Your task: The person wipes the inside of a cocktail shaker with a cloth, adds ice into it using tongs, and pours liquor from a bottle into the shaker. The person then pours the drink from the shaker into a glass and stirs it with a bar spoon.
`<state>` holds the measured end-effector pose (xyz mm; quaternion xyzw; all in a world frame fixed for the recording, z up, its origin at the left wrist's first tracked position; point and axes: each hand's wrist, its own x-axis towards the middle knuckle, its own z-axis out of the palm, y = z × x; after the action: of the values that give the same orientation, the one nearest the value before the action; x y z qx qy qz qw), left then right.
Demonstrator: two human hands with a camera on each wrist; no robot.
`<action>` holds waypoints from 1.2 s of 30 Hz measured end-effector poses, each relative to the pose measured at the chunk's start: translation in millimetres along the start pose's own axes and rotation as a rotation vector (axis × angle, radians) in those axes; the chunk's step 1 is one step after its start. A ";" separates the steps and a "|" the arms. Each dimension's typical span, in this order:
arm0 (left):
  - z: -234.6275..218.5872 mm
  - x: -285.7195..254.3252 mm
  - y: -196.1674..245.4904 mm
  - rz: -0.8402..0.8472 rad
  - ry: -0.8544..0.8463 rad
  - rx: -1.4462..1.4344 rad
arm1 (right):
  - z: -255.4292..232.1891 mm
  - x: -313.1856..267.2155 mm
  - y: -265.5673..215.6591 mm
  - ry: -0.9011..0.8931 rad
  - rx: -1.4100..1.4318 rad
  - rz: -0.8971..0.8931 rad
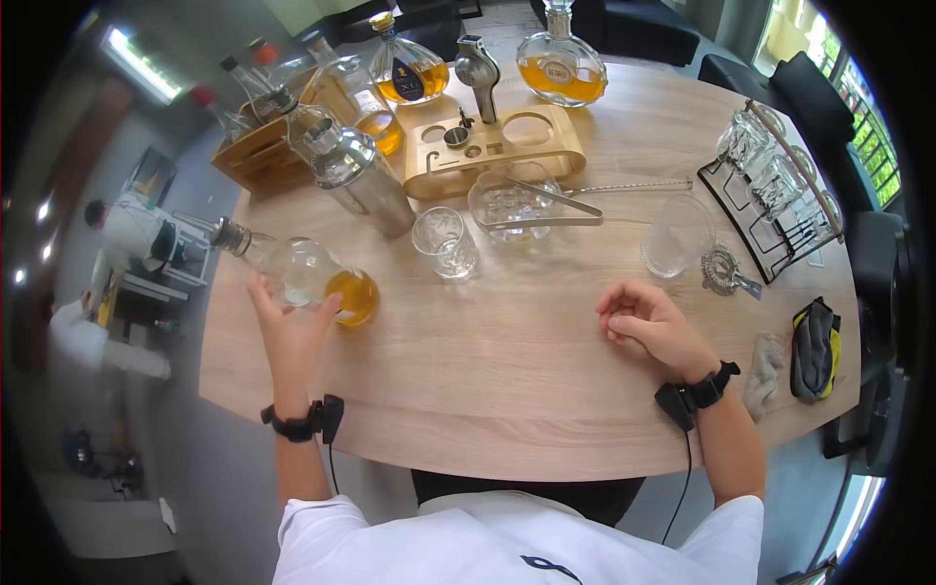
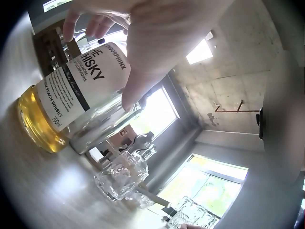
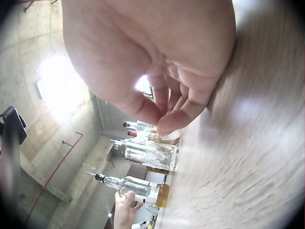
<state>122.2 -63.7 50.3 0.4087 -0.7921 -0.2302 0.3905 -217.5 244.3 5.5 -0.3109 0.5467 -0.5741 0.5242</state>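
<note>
At the left of the head view stands a whisky bottle point(image 1: 356, 297) with amber liquid low inside and a metal pourer on top. My left hand point(image 1: 292, 327) is right at its side, thumb and fingers spread around the body. In the left wrist view the label point(image 2: 71, 88) reads peach whisky, and the fingertips point(image 2: 71, 28) stand out past the glass instead of wrapping it. My right hand point(image 1: 648, 327) rests on the table with fingers loosely curled and nothing in them. Between the hands and farther back stands a clear tumbler point(image 1: 447, 244).
Behind the whisky bottle is a steel shaker point(image 1: 366, 185). A bamboo tool stand point(image 1: 492, 151) and liquor bottles line the back. Tongs point(image 1: 546, 216) lie across a glass ice bowl point(image 1: 507, 200). At right are a mixing glass point(image 1: 676, 239), a strainer point(image 1: 721, 268) and a glass rack point(image 1: 780, 195).
</note>
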 end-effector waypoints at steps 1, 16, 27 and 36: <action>3.0 5.0 -7.6 -0.006 -0.089 -0.091 | -0.7 -0.1 0.1 -0.003 -0.020 0.003; 31.2 15.3 24.9 0.394 0.240 0.175 | -1.7 -0.3 5.2 -0.023 -0.041 -0.025; 119.9 20.3 41.2 0.224 -0.417 -0.070 | 1.5 0.6 3.7 -0.033 -0.108 -0.035; 108.0 16.1 28.9 0.021 -0.284 -0.236 | 6.6 -3.3 -1.8 0.030 -0.120 -0.015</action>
<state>15.7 -55.9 13.3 0.3153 -0.8110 -0.3727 0.3225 -211.0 245.2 9.4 -0.3374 0.5855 -0.5488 0.4920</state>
